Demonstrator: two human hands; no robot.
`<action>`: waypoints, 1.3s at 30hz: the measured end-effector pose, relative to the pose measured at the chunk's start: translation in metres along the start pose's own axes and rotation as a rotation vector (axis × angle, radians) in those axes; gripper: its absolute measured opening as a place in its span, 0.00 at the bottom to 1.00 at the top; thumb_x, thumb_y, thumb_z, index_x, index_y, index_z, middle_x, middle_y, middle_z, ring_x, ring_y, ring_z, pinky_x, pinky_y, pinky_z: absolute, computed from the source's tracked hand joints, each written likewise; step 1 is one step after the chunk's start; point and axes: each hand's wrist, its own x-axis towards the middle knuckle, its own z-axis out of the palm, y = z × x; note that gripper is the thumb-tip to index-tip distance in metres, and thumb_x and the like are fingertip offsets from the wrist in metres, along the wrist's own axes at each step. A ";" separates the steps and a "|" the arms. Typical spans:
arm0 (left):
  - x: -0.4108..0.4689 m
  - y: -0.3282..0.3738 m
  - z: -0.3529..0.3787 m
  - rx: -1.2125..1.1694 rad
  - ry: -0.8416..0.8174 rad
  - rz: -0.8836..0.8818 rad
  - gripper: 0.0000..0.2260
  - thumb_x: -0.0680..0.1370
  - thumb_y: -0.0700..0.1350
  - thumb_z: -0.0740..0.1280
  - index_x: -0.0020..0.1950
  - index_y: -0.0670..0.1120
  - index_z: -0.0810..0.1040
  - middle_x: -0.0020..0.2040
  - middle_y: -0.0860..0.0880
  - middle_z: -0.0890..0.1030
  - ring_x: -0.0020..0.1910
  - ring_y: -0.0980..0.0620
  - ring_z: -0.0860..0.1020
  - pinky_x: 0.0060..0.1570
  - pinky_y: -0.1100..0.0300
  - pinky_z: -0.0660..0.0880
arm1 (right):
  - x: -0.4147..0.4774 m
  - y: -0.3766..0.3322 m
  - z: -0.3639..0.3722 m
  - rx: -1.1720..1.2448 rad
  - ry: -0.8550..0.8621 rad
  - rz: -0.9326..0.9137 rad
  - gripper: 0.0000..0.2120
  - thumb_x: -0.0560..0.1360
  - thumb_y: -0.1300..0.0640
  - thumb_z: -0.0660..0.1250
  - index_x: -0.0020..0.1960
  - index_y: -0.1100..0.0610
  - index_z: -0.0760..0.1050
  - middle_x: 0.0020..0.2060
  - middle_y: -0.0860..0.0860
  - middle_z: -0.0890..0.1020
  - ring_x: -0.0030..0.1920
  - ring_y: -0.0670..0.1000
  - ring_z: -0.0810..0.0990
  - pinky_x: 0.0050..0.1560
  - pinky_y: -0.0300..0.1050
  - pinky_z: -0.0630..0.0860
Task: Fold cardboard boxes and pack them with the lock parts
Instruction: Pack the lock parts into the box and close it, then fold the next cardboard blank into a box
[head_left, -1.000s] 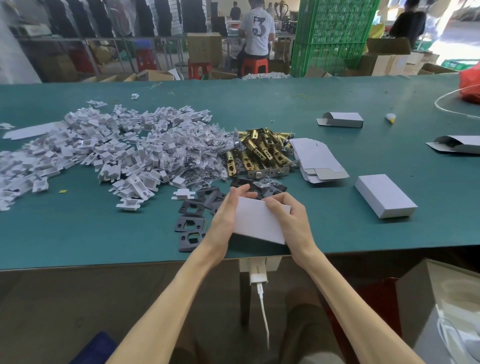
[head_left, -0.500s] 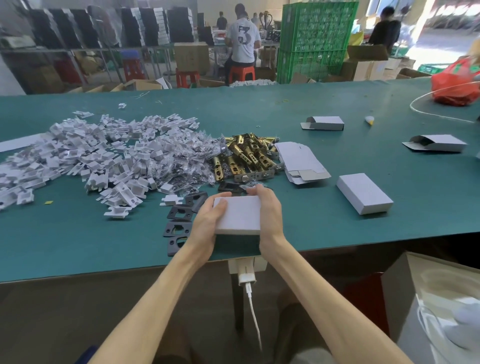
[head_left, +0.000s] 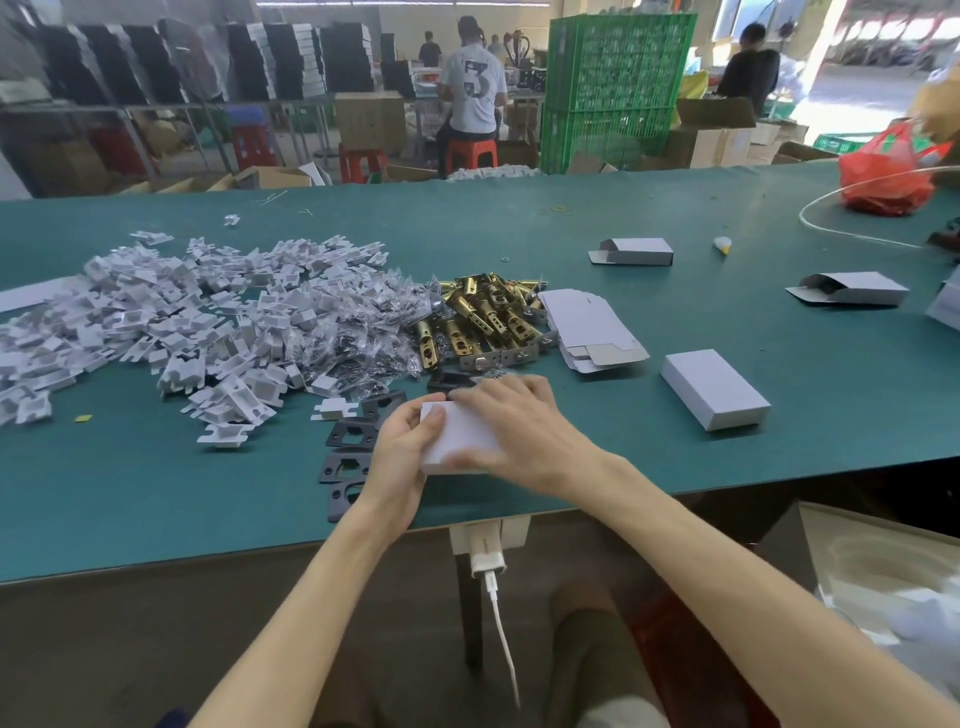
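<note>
At the lower centre of the frame, we hold the box (head_left: 462, 428) just above the table (head_left: 156, 493), close to its near edge. Our left hand (head_left: 400, 457) grips the box's left end, with the thumb on top. Our right hand (head_left: 519, 431) lies across the top with its fingers reaching the far edge; blur hides whether they hook round it.

Risks, as we judge them:
- Uneven pressure from the right hand may crush a panel or leave a flap untucked.
- A flap left loose may let the contents drop out when the box is set aside.
- A slip of the left hand may send the box off the near edge.

Surroundings: black plates (head_left: 345, 465) lie directly left of the left hand and may be swept off. Brass latches (head_left: 483, 322) and flat blanks (head_left: 587, 327) lie just beyond. A closed box (head_left: 714, 389) sits to the right, and white inserts (head_left: 156, 322) fill the left.
</note>
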 end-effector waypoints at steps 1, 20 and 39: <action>0.000 0.000 0.000 -0.004 0.006 0.000 0.14 0.85 0.43 0.65 0.68 0.38 0.76 0.56 0.41 0.81 0.50 0.49 0.81 0.44 0.58 0.80 | -0.002 0.000 0.001 -0.090 -0.067 -0.046 0.40 0.74 0.31 0.66 0.78 0.52 0.61 0.65 0.50 0.73 0.66 0.53 0.68 0.69 0.52 0.61; 0.005 -0.007 0.002 0.009 -0.033 0.077 0.10 0.86 0.36 0.60 0.66 0.36 0.76 0.61 0.38 0.82 0.60 0.45 0.84 0.51 0.58 0.83 | -0.054 0.165 -0.081 -0.297 0.002 1.028 0.34 0.75 0.37 0.69 0.67 0.63 0.68 0.63 0.63 0.72 0.64 0.64 0.70 0.59 0.58 0.70; 0.004 -0.010 0.002 0.036 -0.034 0.106 0.09 0.85 0.34 0.61 0.62 0.39 0.79 0.55 0.41 0.86 0.56 0.46 0.85 0.49 0.60 0.82 | -0.027 0.161 -0.062 -0.626 -0.147 0.666 0.40 0.79 0.48 0.66 0.80 0.62 0.47 0.77 0.61 0.57 0.80 0.60 0.50 0.77 0.69 0.43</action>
